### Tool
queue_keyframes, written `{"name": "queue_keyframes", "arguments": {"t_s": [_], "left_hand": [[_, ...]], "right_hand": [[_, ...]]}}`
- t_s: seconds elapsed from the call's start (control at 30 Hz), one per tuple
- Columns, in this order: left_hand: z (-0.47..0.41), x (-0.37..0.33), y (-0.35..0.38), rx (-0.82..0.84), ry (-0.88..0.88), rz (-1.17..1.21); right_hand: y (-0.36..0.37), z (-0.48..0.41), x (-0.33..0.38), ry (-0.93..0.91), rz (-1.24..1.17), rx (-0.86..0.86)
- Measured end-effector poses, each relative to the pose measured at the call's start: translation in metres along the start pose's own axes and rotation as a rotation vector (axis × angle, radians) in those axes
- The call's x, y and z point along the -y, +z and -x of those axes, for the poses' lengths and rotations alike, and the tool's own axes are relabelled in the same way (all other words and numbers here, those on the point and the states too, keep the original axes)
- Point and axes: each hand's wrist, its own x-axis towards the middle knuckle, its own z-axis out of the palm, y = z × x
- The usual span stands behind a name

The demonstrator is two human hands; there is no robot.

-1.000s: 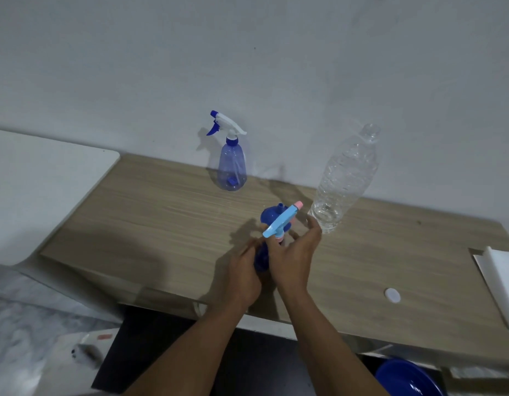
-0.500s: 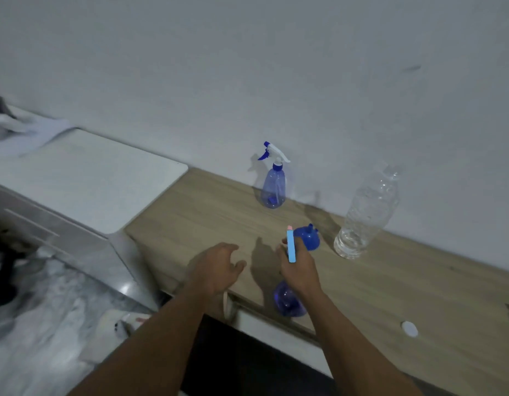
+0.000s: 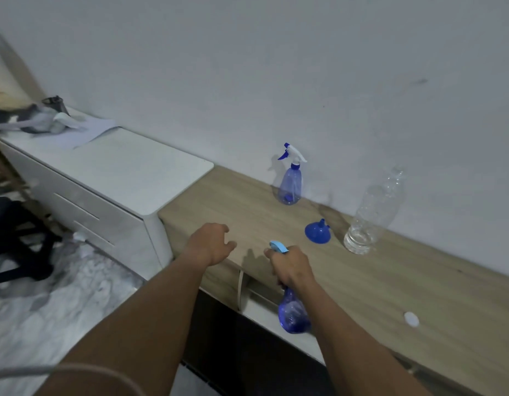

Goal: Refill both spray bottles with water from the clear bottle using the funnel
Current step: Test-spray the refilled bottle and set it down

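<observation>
- Right hand (image 3: 291, 267) is gripping the translucent blue spray bottle with light-blue trigger head (image 3: 293, 315) by its neck, holding it just off the front edge of the wood-grain table (image 3: 390, 281).
- Left hand (image 3: 210, 244) is hovering over the table edge, fingers loose, holding nothing.
- Probably setting it down: best keeping it upright and landing it clear of the upturned blue plastic funnel (image 3: 317, 232).

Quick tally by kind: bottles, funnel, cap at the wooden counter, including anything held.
Spray bottles: 2 (standing spray bottle, held spray bottle)
Clear bottle: 1
Funnel: 1
White cap: 1
Total: 5
</observation>
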Motion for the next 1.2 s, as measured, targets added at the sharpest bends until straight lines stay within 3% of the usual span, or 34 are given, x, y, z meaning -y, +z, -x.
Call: {"name": "queue_keyframes", "arguments": {"t_s": [1.2], "left_hand": [[0.042,-0.02,-0.008,-0.038,-0.109,-0.015]], "right_hand": [[-0.037,0.025,-0.012,-0.125,-0.04,0.007]]}}
